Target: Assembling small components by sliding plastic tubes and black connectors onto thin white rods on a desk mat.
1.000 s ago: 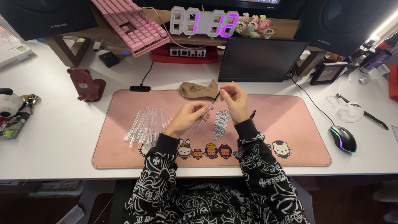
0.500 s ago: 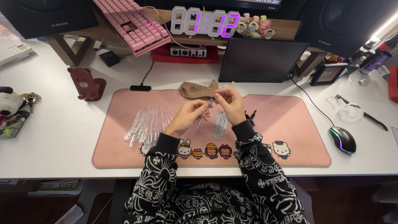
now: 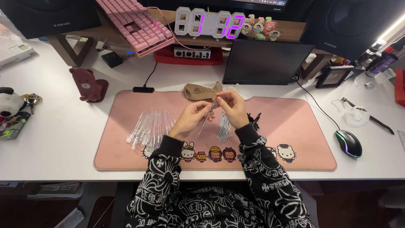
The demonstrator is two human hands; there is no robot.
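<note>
Over the pink desk mat (image 3: 295, 139), my left hand (image 3: 192, 119) and my right hand (image 3: 231, 105) hold one thin clear pen barrel (image 3: 206, 120) between them, tilted, with the right fingers pinching its upper end. A fan of several clear barrels (image 3: 151, 125) lies on the mat to the left of my left hand. A smaller bunch of thin refills (image 3: 223, 126) lies under my right wrist. A small tan paper bag (image 3: 200, 90) rests at the mat's far edge, just beyond my hands. Some small black parts (image 3: 254, 118) sit right of my right wrist.
A dark tablet (image 3: 265, 61) leans behind the mat, with a digit clock (image 3: 209, 23) and pink keyboard (image 3: 135, 25) on a shelf. A brown bear stand (image 3: 87, 85) is at left, a mouse (image 3: 348, 143) and tape dispenser (image 3: 354, 115) at right.
My hands have stayed over the mat's middle, shifting slightly as they work the barrel; the piles on the mat lie as before.
</note>
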